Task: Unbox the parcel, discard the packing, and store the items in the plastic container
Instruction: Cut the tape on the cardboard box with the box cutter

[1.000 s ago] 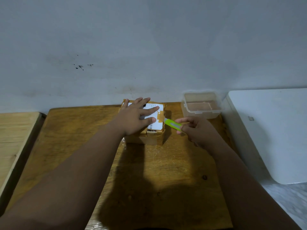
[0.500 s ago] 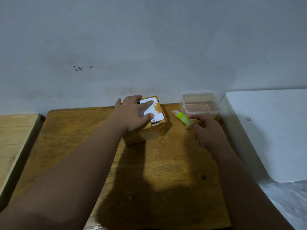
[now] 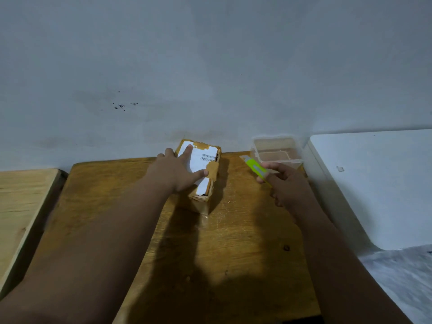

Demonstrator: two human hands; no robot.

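the left arm reaches forward from the lower left across the wooden table (image 3: 233, 242), and the left hand (image 3: 177, 171) lies palm down on top of the parcel (image 3: 202, 176). its fingers are spread and flat rather than curled: the index finger points up along the white shipping label (image 3: 202, 161) toward the far left corner of the box, the thumb stretches right across the label toward a patch of brown tape, and the other fingers hang over the box's left edge. nothing is gripped; the hand simply presses on the box.

the parcel is a small brown cardboard box standing near the back edge of the table, close to the wall, turned so that its long side runs away from the camera and one near corner faces forward.

the right arm comes in from the lower right, wrist bent slightly inward. the right hand (image 3: 287, 185) is closed around the rear end of a lime-green box cutter (image 3: 256, 170), thumb and index finger pinching the body. the cutter's tip points up and left, in the air, apart from the parcel and just in front of the plastic container (image 3: 277, 150).

the clear container sits open at the table's back right corner, beside a white surface (image 3: 374, 183).
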